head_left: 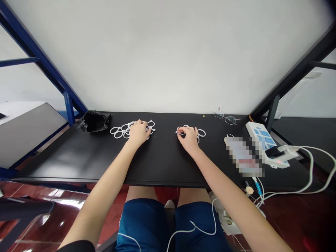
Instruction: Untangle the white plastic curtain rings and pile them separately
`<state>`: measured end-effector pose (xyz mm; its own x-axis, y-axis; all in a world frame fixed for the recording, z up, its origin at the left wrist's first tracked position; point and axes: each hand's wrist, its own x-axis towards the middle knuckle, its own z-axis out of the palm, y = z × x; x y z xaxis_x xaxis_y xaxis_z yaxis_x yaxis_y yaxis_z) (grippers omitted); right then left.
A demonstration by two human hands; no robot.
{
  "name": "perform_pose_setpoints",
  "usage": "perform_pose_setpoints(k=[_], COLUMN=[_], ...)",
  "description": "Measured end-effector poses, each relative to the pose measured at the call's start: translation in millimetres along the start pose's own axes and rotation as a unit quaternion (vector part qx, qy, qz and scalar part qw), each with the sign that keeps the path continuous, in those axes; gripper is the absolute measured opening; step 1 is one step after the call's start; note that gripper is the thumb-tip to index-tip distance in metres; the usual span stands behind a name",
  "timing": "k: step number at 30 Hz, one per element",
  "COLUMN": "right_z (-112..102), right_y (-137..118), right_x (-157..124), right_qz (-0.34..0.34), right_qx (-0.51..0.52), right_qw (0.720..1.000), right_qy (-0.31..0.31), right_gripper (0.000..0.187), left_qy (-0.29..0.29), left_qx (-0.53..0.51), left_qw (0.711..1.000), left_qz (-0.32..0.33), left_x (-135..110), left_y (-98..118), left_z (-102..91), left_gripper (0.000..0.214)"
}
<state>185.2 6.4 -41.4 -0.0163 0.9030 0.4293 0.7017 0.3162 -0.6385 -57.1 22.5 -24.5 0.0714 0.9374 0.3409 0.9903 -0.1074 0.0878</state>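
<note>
A pile of white rings with small nubs [118, 134], which look like curtain rings, lies on the black tabletop left of centre. My left hand [139, 132] rests on the pile's right part, fingers bent together over the rings and covering some of them. To the right is a smaller group of white rings [202, 133]. Over that group, my right hand [188, 138] has its thumb and fingers closed around one white ring [180, 130] at the group's left side. Which rings each hand grips is partly hidden by the fingers.
A crumpled black plastic bag [95, 122] stands open at the far left. Eyeglasses [226, 118] lie at the back right. Nearer on the right are a blurred-out phone [244, 155], a white power strip [262, 136] and white cables [311, 168]. Metal frame bars [68, 108] flank the table [78, 157].
</note>
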Motion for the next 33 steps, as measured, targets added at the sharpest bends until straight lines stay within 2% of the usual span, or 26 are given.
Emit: perform_pose_setpoints(k=[4, 7, 12, 16, 18, 21, 24, 27, 33], right_z=[-1, -2, -9, -20, -22, -20, -14, -10, -11], right_y=[-5, -7, -3, 0, -1, -7, -14, -19, -23], right_x=[1, 3, 13, 19, 19, 15, 9, 3, 0], right_qz=[-0.002, 0.026, 0.156, 0.221, 0.237, 0.239, 0.215, 0.189, 0.168], right_qx=[0.087, 0.230, 0.440, 0.549, 0.577, 0.571, 0.550, 0.541, 0.520], right_qw=[0.996, 0.972, 0.880, 0.798, 0.776, 0.785, 0.806, 0.812, 0.824], right_qy=[0.026, 0.038, 0.091, 0.116, 0.094, 0.025, -0.048, -0.111, -0.149], right_gripper=[0.007, 0.009, 0.024, 0.029, 0.030, 0.029, 0.027, 0.027, 0.027], left_qy=[0.051, 0.098, 0.124, 0.114, 0.108, 0.092, 0.070, 0.043, 0.014], left_qx=[-0.041, -0.122, -0.216, -0.232, -0.242, -0.265, -0.269, -0.267, -0.266], left_qw=[0.998, 0.985, 0.947, 0.934, 0.930, 0.922, 0.920, 0.920, 0.919], left_qz=[0.013, 0.079, 0.204, 0.245, 0.255, 0.267, 0.276, 0.283, 0.292], left_x=[1, 1, -2, -6, -8, -10, -12, -14, -15], left_y=[0, 5, 22, 31, 33, 36, 41, 46, 50], left_z=[1.6, 3.9, 5.6, 3.0, 0.8, -1.8, -2.5, -2.7, -5.0], left_gripper=[0.029, 0.025, 0.024, 0.023, 0.025, 0.034, 0.044, 0.046, 0.041])
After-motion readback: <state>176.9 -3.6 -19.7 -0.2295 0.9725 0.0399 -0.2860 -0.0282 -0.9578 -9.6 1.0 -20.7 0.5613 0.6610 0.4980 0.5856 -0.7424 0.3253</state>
